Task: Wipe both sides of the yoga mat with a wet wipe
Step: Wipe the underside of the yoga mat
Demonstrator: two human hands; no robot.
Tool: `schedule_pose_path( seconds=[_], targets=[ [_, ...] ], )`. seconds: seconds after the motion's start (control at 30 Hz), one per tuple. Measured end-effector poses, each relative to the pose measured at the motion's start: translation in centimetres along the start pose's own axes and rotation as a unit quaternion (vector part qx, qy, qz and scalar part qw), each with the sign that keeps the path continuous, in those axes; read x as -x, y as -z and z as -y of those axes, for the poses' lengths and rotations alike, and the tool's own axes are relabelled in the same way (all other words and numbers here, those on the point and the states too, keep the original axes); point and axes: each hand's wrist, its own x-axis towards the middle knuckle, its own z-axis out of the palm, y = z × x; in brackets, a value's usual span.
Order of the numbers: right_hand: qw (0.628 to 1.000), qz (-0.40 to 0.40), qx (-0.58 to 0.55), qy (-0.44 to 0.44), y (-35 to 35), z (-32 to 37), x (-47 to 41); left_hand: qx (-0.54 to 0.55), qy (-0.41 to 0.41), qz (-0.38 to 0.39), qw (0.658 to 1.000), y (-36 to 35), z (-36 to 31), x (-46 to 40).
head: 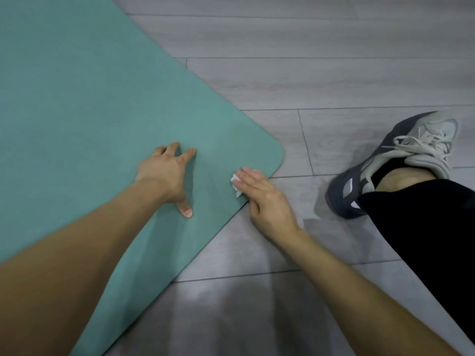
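A teal yoga mat [84,104] lies flat on the floor and fills the left of the view, its rounded corner pointing right. My left hand [165,173] rests on the mat near that corner, fingers spread and thumb out, pressing it down. My right hand [264,199] lies at the mat's near edge by the corner, its straight fingers pressing a crumpled white wet wipe [235,182] against the mat. Most of the wipe is hidden under the fingers.
Grey wood-look floor planks [308,80] surround the mat. My right foot in a dark and grey sneaker [390,165] stands on the floor to the right of the mat's corner, with a black trouser leg [424,240] below it.
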Motion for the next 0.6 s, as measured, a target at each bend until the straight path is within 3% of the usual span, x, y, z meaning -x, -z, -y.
schedule_pose_path(
  seconds=[0.07,0.17,0.23,0.3,0.4,0.47,0.53,0.6],
  targets=[
    [0.999,-0.013,0.029,-0.013,1.6,-2.8,-2.0,-0.001,0.002,0.000,1.000,0.0,0.0,0.0],
    [0.980,-0.076,0.044,-0.180,3.2,-5.6,-5.7,-0.001,0.005,-0.002,1.000,-0.2,0.1,0.0],
    [0.965,-0.105,0.026,-0.237,2.0,-4.0,-5.7,0.003,0.006,-0.002,1.000,-0.3,0.3,-0.1],
    [0.980,-0.088,0.024,-0.178,0.0,-1.0,-3.0,0.006,0.006,-0.004,1.000,-0.4,0.4,-0.2],
    [0.999,0.028,0.006,0.029,-1.0,1.1,1.5,0.000,0.002,-0.010,1.000,-0.5,0.6,-0.2],
    [0.997,0.048,0.019,0.051,0.5,-1.3,0.6,0.015,-0.006,-0.015,1.000,-0.7,0.8,0.1],
    [0.996,-0.013,0.033,-0.076,1.8,-4.1,-1.8,0.060,0.000,-0.032,0.998,-1.4,1.3,1.0],
    [0.973,-0.085,0.030,-0.212,1.7,-4.2,-3.8,0.099,0.014,-0.071,0.992,-2.7,2.2,2.7]
  ],
)
